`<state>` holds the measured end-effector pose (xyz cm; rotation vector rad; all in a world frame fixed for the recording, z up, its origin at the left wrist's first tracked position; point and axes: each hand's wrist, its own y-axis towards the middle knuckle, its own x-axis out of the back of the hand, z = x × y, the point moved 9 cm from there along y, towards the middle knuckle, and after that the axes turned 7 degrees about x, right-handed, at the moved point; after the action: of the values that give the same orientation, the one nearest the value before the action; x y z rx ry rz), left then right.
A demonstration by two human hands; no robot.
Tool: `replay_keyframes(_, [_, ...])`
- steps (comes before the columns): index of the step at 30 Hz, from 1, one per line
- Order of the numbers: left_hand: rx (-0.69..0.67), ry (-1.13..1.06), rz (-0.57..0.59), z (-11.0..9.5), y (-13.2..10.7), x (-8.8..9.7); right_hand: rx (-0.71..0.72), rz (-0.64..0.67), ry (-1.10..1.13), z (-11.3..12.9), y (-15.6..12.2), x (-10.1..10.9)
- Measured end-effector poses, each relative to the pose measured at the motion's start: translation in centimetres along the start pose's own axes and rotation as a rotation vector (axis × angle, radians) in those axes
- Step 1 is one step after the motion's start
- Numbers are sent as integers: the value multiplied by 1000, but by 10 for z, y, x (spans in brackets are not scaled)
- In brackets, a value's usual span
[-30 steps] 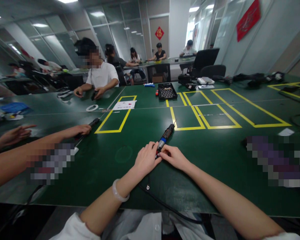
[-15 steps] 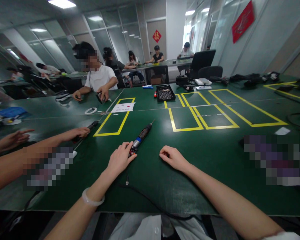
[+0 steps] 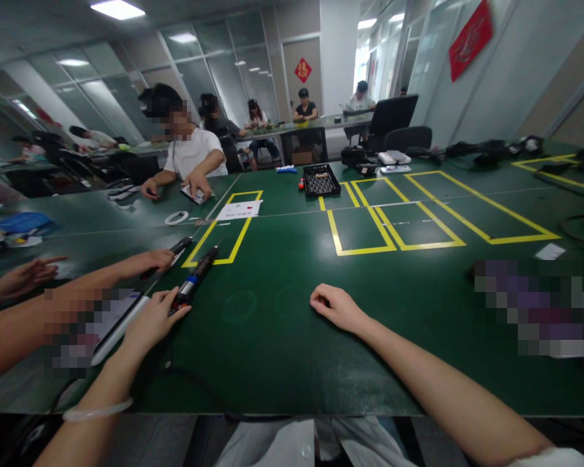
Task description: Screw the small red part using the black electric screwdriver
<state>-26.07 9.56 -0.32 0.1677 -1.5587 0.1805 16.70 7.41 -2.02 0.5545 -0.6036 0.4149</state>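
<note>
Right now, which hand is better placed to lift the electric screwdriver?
Left. The left hand grips the rear end of the electric screwdriver; the right hand rests curled on the green table, well apart from it.

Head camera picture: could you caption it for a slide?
Left hand holds a corded electric screwdriver on a green table; right hand rests curled, empty.
</note>
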Motion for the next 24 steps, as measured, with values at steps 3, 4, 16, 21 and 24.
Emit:
replay_keyframes(3, [27,111,-61,4,-7,11,0,7,-7,2,0,1])
replay_keyframes(4, [51,162,-104,3,-10,17,0,9,-8,3,0,1])
replay_keyframes(16, [127,73,-248,-48,-39,62,-5,14,-23,2,1,-2])
replay_keyframes(21, [-192,-609,-11,-150,-55,58,3,18,-6,2,1,-1])
replay_keyframes(24, [-375,-809,187,-220,-70,44,11,6,73,4,1,-1])
